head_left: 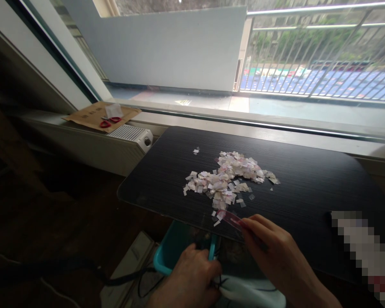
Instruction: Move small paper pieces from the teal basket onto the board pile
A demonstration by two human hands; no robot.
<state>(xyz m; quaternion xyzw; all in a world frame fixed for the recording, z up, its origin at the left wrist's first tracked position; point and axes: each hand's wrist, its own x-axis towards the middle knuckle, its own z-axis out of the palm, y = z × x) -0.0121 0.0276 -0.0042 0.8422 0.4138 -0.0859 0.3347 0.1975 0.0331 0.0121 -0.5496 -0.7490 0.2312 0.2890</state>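
Note:
Pinched in my right hand (272, 244) is a thin translucent pink strip (232, 220), its far end touching small paper bits near the table's front edge. A loose heap of paper scraps (231, 171), mostly white and pale pink with some clear pieces, lies on the black table (295, 188). Below the table edge, my left hand (192, 273) is closed at the rim of a teal bin (158, 261). The fingertips are partly hidden. Inside the bin it is too dark to make out the contents.
Red-handled scissors (111, 121) lie on a brown paper envelope (96, 115) on the windowsill, beside a white radiator (133, 136). A pale bag (244, 288) hangs right of my left hand. Dark cables run low at left. A blurred-out object is at right.

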